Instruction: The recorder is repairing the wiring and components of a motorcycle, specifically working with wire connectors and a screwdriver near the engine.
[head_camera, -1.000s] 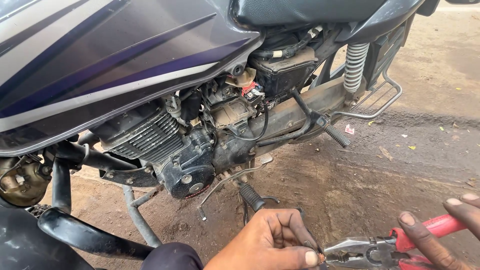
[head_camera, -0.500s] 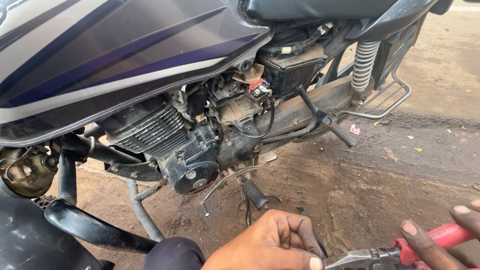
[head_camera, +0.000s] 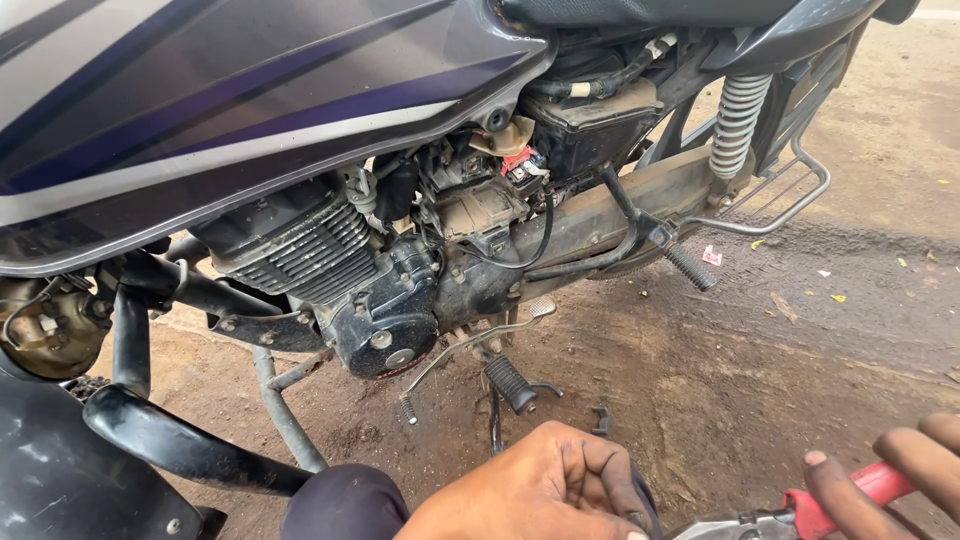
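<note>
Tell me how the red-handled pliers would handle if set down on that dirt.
The pliers, gripped by the right hand, look like rigid metal, probably heavy for their size. The red handle looks rubbery, so likely not slippery. Flat jaws suggest they would lie still on the dirt ground, not roll.

The motorcycle's fuel tank is dark grey, crossed by slanting stripes of silver and deep blue-violet. Below it the engine is black and dusty, its finned cylinder dull grey-black. A small red connector shows among black cables, beside a tan plastic piece. The rear shock spring is pale silver-grey. The exhaust pipe looks muddy brown-grey. The ground is reddish-brown dirt with scattered yellow flecks. The pliers have red handles and grey metal jaws.
</note>
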